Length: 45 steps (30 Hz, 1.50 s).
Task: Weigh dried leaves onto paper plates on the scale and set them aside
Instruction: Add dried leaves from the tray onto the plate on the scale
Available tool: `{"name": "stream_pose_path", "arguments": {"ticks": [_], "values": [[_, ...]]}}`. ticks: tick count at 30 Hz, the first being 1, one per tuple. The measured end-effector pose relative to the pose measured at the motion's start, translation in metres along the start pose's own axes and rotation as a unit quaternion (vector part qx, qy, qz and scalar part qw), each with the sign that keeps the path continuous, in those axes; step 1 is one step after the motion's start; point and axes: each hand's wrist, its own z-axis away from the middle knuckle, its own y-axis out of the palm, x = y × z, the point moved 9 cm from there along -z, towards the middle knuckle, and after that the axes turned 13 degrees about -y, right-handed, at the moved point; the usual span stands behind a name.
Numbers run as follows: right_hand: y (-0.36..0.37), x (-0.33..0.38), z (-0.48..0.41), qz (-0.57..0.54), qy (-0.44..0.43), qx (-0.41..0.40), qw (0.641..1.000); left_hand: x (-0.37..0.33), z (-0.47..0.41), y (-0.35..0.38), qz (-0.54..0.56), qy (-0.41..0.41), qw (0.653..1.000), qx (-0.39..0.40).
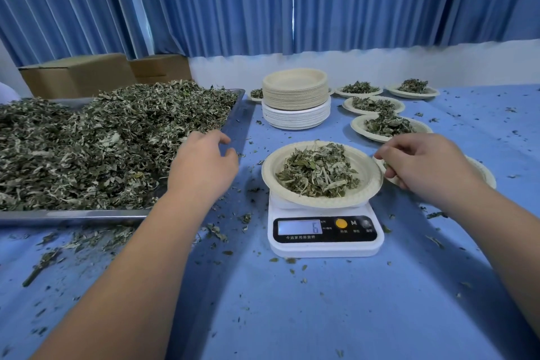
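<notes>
While the paper plate [371, 184] sits on the scale [324, 238] mid-table, the heap of dried leaves [318, 172] on it lies between the two hands, touched by neither. The scale display shows a 6.

Left hand [204, 164]: hovers over the right rim of the metal tray [73, 216], just left of the plate. Fingers relaxed and loosely bent downward, nothing visibly held. The tray takes up the left side of the table [321, 316] and is piled high with loose leaves [102, 140].

Right hand [423, 164]: just right of the plate on the scale, close to its rim but apart from it. Fingers curled in, thumb and fingertips pinched on a few bits of dried leaves. It hangs over another plate [482, 172] on the table, mostly hidden under the hand; cannot tell what that one holds.

Toward the far edge, behind the scale: a tall stack of empty plates [295, 96], tan ones on white ones. Right of the stack, several filled plates [388, 126] lie side by side and run back to the far edge; one more peeks out left of the stack.

Leaf crumbs are scattered over the blue table cover, thickest along the tray's near edge. Cardboard boxes [79, 73] stand behind the tray, blue curtains [263, 0] behind everything.
</notes>
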Motion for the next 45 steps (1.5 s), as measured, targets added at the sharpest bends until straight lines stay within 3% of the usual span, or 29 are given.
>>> {"name": "stream_pose_path", "arguments": {"ticks": [13, 23, 31, 34, 37, 40, 45], "values": [[-0.001, 0.001, 0.001, -0.001, 0.002, -0.002, 1.000, -0.022, 0.014, 0.005, 0.059, 0.075, 0.995, 0.019], [0.002, -0.001, 0.003, -0.015, 0.032, 0.010, 0.999, -0.024, 0.016, -0.008, 0.087, 0.059, 0.994, 0.000], [0.019, -0.009, 0.015, -0.165, 0.147, 0.059, 0.973, -0.029, 0.034, 0.034, 0.108, -0.026, 0.980, 0.165], [0.017, -0.008, 0.014, -0.246, 0.163, 0.034, 0.955, -0.028, 0.036, 0.039, 0.191, -0.062, 0.956, 0.215], [0.012, -0.010, 0.010, -0.325, 0.177, -0.008, 0.929, -0.033, 0.044, 0.049, 0.349, -0.104, 0.887, 0.284], [0.006, -0.014, 0.007, -0.384, 0.189, -0.049, 0.903, -0.043, 0.049, 0.051, 0.448, -0.117, 0.832, 0.305], [0.000, -0.022, 0.005, -0.441, 0.209, -0.086, 0.869, -0.073, 0.041, 0.045, 0.479, -0.078, 0.825, 0.292]]}}
